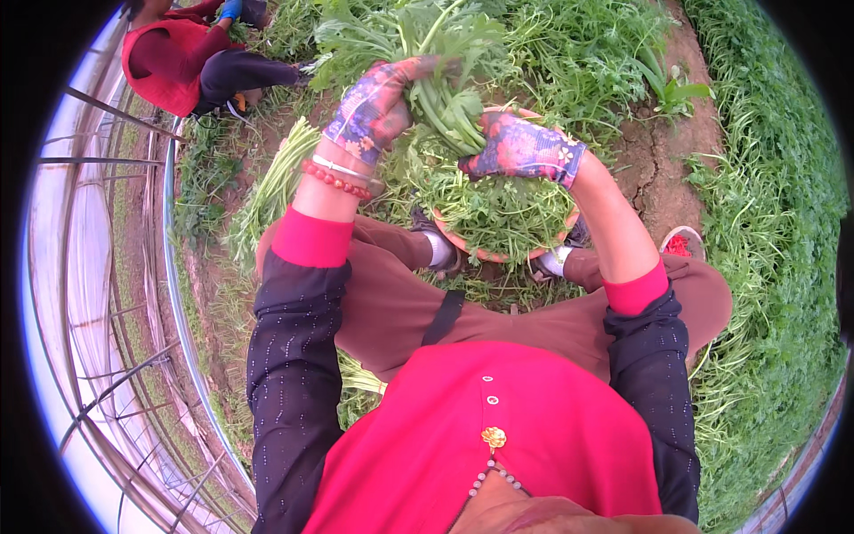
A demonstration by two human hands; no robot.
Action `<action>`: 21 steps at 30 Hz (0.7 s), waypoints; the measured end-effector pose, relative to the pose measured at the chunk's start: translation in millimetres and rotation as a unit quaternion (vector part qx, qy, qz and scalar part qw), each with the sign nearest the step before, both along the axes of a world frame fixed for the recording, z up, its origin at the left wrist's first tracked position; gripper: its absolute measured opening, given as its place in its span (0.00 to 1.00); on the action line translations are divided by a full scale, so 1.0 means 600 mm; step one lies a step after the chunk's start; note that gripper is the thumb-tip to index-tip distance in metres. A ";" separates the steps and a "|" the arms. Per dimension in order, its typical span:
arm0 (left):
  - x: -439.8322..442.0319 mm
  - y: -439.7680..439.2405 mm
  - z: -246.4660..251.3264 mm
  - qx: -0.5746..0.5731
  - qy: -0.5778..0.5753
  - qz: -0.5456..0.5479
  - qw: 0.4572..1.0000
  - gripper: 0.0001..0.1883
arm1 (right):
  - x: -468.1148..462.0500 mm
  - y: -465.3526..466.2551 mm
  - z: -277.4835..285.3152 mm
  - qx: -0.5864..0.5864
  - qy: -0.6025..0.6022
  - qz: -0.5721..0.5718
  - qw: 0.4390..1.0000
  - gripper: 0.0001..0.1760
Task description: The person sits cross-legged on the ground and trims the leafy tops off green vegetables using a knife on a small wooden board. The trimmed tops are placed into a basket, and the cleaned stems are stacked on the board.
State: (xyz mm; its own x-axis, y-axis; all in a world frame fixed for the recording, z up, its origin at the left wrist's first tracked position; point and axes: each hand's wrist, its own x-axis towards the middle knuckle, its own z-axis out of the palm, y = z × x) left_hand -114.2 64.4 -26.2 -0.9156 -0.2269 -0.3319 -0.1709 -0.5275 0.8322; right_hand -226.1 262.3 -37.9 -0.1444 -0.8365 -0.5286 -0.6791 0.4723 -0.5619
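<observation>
My left hand (377, 110), in a floral-patterned glove, is closed around a bunch of leafy greens (440, 110) with feathery leaves. The leaves spread out beyond it at the top of the view. At the lower stem end of the same bunch is my right hand (524, 147), in a matching glove, its fingers on the stems. Just below the hands, between my feet, stands a round orange basin (448, 230) heaped with loose green leaves and trimmings (507, 207). Part of the basin's far rim shows behind my right hand.
Cut greens (283, 177) lie by my left knee, and another bundle (360, 374) lies below my left thigh. Dense growing greens (767, 267) fill the right side, beside a bare soil strip (657, 153). A co-worker (173, 60) sits upper left. A metal-framed plastic greenhouse wall (87, 253) curves along the left.
</observation>
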 end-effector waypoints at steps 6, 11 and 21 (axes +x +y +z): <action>0.012 -0.066 0.076 -0.157 0.261 -0.240 0.922 0.18 | 0.005 0.001 -0.021 -0.299 -0.490 -0.170 0.801 0.39; 0.015 -0.050 0.097 -0.008 0.019 -0.036 0.999 0.15 | 0.008 -0.004 -0.030 -0.439 -0.248 -0.090 0.859 0.37; -0.020 -0.082 0.038 0.101 0.056 -0.163 0.980 0.17 | -0.012 -0.020 -0.052 -0.280 -0.408 -0.060 0.867 0.28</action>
State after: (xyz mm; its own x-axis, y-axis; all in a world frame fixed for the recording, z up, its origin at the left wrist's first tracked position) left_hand -126.5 15.1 -3.3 -0.9614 0.1448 -0.2339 -0.2726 -0.6161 0.7390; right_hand -233.4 250.3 -69.3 -0.0162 -0.9998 -0.0122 0.0871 0.0107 -0.9961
